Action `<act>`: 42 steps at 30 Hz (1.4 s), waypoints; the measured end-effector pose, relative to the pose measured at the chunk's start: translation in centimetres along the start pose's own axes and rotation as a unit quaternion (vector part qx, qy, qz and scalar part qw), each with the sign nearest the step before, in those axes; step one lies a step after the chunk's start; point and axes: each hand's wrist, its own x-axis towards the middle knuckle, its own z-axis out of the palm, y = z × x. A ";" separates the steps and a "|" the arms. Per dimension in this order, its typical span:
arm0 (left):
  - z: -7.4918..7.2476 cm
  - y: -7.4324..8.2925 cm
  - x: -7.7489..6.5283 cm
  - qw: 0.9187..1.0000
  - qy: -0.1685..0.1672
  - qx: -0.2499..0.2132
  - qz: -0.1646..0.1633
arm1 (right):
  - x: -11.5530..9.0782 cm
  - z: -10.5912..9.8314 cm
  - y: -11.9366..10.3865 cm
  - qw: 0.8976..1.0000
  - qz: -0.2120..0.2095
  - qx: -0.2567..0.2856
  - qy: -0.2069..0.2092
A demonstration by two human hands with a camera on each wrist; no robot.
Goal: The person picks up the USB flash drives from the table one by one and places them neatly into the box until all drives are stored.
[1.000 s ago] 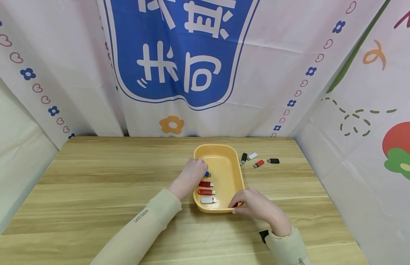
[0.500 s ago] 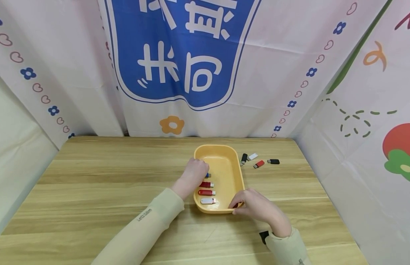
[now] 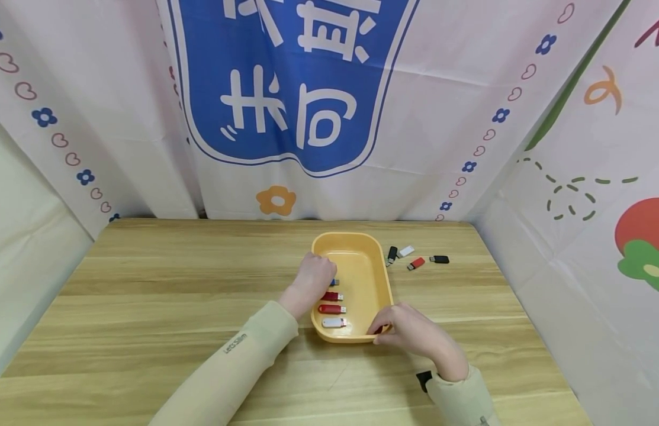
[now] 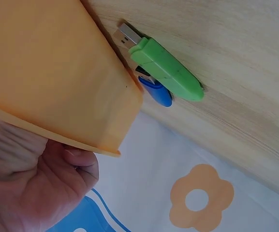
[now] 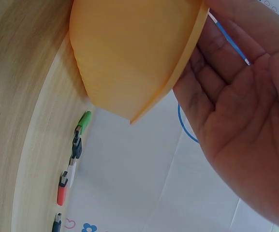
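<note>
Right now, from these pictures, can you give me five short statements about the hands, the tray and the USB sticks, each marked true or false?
1. The right hand is at the near right corner of the tray. True.
2. Both black sticks lie inside the tray. False: one black stick and another black stick lie on the table, right of the tray.
3. A red stick lies on the table outside the tray. True.
4. In the tray's left row, the blue stick lies nearest the person. False: the white stick does.
5. The left hand partly hides the blue stick in the head view. True.
</note>
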 end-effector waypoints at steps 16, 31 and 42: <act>-0.4 0.1 -0.1 1.000 -0.010 0.010 -0.006 | 0.0 0.0 -0.2 1.000 0.000 0.005 -0.001; -0.3 -0.2 -0.1 1.000 -0.005 -0.005 0.001 | 0.1 0.1 0.0 1.000 -0.001 0.003 -0.002; 0.3 -1.9 -0.7 0.968 0.079 -0.234 0.036 | 0.1 0.0 0.0 1.000 0.007 0.004 -0.007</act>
